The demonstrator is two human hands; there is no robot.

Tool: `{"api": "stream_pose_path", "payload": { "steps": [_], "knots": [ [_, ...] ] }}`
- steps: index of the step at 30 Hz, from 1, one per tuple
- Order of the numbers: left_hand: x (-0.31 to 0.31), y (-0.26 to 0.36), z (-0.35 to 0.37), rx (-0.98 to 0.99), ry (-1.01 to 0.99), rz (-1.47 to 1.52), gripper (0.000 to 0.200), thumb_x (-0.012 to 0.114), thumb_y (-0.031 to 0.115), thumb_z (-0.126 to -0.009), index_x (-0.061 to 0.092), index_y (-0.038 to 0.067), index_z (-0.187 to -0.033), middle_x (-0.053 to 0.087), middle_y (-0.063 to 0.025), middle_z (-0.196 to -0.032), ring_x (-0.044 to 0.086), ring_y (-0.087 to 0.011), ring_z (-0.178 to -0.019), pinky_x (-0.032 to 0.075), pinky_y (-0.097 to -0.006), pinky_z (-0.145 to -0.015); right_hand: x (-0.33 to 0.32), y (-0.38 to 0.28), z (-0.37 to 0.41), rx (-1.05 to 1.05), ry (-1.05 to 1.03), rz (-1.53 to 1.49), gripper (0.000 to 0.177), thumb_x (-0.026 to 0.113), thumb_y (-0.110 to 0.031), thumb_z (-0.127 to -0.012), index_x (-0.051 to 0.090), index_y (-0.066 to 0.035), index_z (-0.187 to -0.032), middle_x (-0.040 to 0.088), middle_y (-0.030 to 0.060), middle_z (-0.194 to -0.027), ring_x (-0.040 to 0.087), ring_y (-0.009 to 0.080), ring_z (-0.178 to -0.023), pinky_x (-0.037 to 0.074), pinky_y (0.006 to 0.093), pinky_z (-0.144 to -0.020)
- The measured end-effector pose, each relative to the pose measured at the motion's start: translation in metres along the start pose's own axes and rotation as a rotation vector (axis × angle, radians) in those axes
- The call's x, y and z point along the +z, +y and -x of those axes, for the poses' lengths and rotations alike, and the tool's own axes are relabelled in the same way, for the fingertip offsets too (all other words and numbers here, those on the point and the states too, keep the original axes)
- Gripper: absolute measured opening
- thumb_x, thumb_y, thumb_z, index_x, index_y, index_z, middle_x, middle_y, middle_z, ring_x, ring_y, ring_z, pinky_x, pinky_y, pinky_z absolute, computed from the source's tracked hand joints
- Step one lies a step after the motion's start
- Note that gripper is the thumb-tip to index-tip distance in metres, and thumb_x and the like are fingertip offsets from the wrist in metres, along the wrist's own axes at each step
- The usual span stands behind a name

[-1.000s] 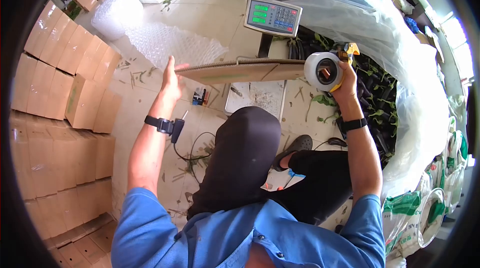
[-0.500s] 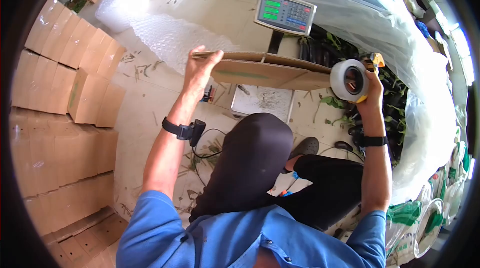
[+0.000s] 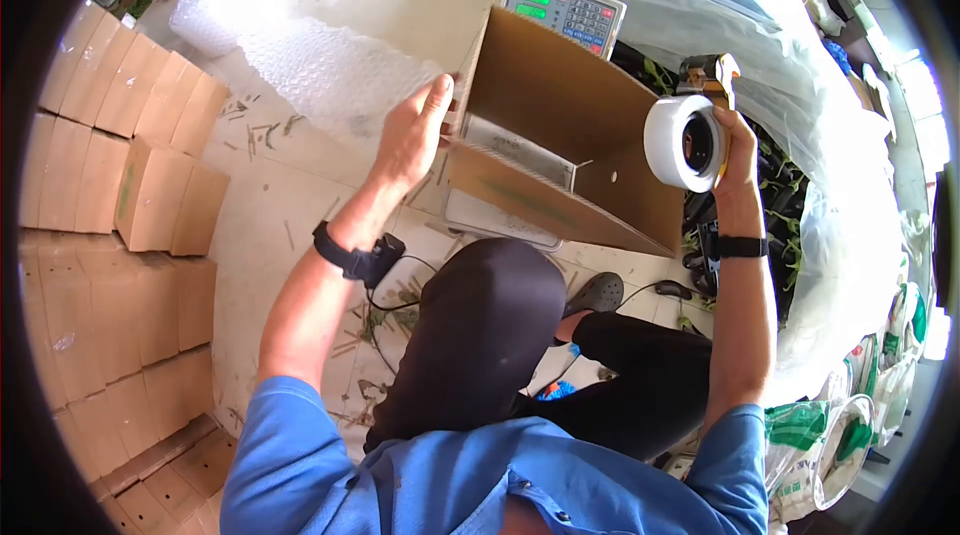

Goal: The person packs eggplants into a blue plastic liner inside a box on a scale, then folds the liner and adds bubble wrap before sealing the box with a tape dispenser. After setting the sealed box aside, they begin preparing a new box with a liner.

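Observation:
An unfolded cardboard box [image 3: 565,85] is held above the scale platform [image 3: 490,218], its walls standing apart and the platform visible through it. At its left end my left hand [image 3: 412,135] grips the cardboard, thumb up; some fingers are hidden behind the edge. In my right hand [image 3: 738,150] is a tape dispenser [image 3: 664,147] with a wide white roll, close against the box's right end. Whether my right fingers also touch the cardboard cannot be seen.
Behind the box stands the scale's lit display [image 3: 580,13]. Eggplants [image 3: 778,197] lie at right under clear plastic sheeting [image 3: 840,265]. Stacked cartons [image 3: 110,305] line the left side. Bubble wrap [image 3: 320,70] spreads over the floor, and a cable [image 3: 395,307] runs near my knee.
The flattened box has opened into a hollow shape, its near wall swinging down toward me. My left hand has moved slightly down and right; the tape dispenser has turned and shifted slightly left.

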State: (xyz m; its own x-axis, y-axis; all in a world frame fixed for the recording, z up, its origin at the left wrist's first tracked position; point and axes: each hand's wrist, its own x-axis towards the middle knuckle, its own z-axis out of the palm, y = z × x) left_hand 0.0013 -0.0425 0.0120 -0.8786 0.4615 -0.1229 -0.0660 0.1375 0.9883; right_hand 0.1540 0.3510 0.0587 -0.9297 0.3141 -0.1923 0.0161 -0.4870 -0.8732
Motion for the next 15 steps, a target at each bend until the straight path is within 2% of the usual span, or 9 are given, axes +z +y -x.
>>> {"api": "stream_pose_path", "payload": {
  "steps": [1, 2, 3, 6, 8, 10, 12, 13, 15],
  "knots": [
    [-0.01, -0.014, -0.022, 0.249, 0.092, -0.341, 0.073, 0.041, 0.065, -0.102, 0.052, 0.008, -0.146, 0.064, -0.0188, -0.131, 0.063, -0.0277, -0.118, 0.048, -0.0359, -0.102, -0.009, 0.006, -0.011, -0.019, 0.001, 0.002, 0.038, 0.059, -0.027, -0.093, 0.065, 0.005, -0.111, 0.074, 0.0182, -0.098, 0.075, 0.0255, -0.08, 0.064, 0.0358, -0.074],
    [-0.013, -0.019, -0.042, 0.251, 0.086, -0.341, 0.073, 0.041, 0.065, -0.102, 0.052, 0.008, -0.146, 0.064, -0.0188, -0.131, 0.063, -0.0277, -0.118, 0.048, -0.0359, -0.102, -0.011, 0.011, -0.018, -0.037, 0.003, 0.005, 0.038, 0.059, -0.027, -0.095, 0.065, 0.005, -0.113, 0.074, 0.0185, -0.101, 0.075, 0.0255, -0.082, 0.064, 0.0362, -0.075],
    [-0.015, -0.024, -0.062, 0.333, 0.112, -0.342, 0.071, 0.038, 0.063, -0.103, 0.051, 0.009, -0.147, 0.062, -0.0195, -0.134, 0.06, -0.031, -0.122, 0.047, -0.0363, -0.103, -0.014, 0.021, -0.02, -0.044, -0.015, 0.0, 0.043, 0.061, -0.028, -0.097, 0.06, 0.003, -0.126, 0.072, 0.0137, -0.108, 0.072, 0.0224, -0.092, 0.062, 0.0381, -0.081],
    [0.003, -0.015, -0.086, 0.542, 0.09, -0.321, 0.063, 0.034, 0.058, -0.106, 0.054, 0.014, -0.146, 0.059, -0.0187, -0.138, 0.054, -0.0333, -0.131, 0.041, -0.0397, -0.11, -0.002, 0.048, -0.017, -0.151, -0.007, -0.08, 0.043, 0.061, -0.028, -0.098, 0.059, 0.003, -0.127, 0.072, 0.0129, -0.112, 0.071, 0.0225, -0.098, 0.059, 0.0397, -0.087],
    [0.014, -0.008, -0.093, 1.131, 0.248, -1.048, 0.058, 0.035, 0.055, -0.107, 0.054, 0.017, -0.146, 0.058, -0.0153, -0.141, 0.051, -0.0309, -0.134, 0.033, -0.0448, -0.115, -0.01, 0.067, -0.017, -0.248, 0.061, -0.058, 0.045, 0.066, -0.031, -0.096, 0.061, 0.004, -0.124, 0.071, 0.013, -0.112, 0.071, 0.0225, -0.096, 0.059, 0.0382, -0.085],
    [0.02, -0.014, -0.098, 1.129, 0.093, -1.077, 0.053, 0.038, 0.049, -0.108, 0.055, 0.015, -0.145, 0.057, -0.0138, -0.143, 0.052, -0.0294, -0.133, 0.029, -0.0497, -0.114, -0.04, 0.098, -0.022, -0.256, -0.019, -0.099, 0.045, 0.07, -0.027, -0.092, 0.061, 0.005, -0.123, 0.071, 0.0121, -0.111, 0.071, 0.0218, -0.095, 0.059, 0.0366, -0.086],
    [0.017, -0.026, -0.111, 0.94, -0.219, -0.856, 0.053, 0.04, 0.047, -0.107, 0.053, 0.013, -0.146, 0.054, -0.0147, -0.146, 0.053, -0.0318, -0.131, 0.034, -0.0463, -0.112, 0.006, 0.092, -0.011, -0.315, 0.101, -0.086, 0.041, 0.075, -0.014, -0.087, 0.062, 0.005, -0.121, 0.07, 0.0123, -0.111, 0.071, 0.0224, -0.096, 0.058, 0.0382, -0.09],
    [0.017, -0.013, -0.105, 0.676, -0.359, -0.499, 0.049, 0.052, 0.032, -0.105, 0.049, 0.012, -0.149, 0.052, -0.016, -0.148, 0.055, -0.034, -0.129, 0.039, -0.0421, -0.109, 0.016, 0.087, -0.009, -0.36, 0.118, -0.082, 0.041, 0.076, -0.011, -0.086, 0.062, 0.004, -0.121, 0.07, 0.0117, -0.111, 0.071, 0.0222, -0.097, 0.058, 0.0382, -0.09],
    [0.018, -0.028, -0.101, 0.694, -0.39, -0.537, 0.052, 0.056, 0.023, -0.101, 0.047, 0.012, -0.15, 0.052, -0.0161, -0.147, 0.056, -0.0337, -0.128, 0.04, -0.0394, -0.109, 0.032, 0.081, -0.008, -0.447, 0.166, -0.106, 0.045, 0.078, -0.006, -0.082, 0.061, 0.002, -0.123, 0.069, 0.0094, -0.11, 0.068, 0.02, -0.099, 0.057, 0.0376, -0.09]
  ]
}}
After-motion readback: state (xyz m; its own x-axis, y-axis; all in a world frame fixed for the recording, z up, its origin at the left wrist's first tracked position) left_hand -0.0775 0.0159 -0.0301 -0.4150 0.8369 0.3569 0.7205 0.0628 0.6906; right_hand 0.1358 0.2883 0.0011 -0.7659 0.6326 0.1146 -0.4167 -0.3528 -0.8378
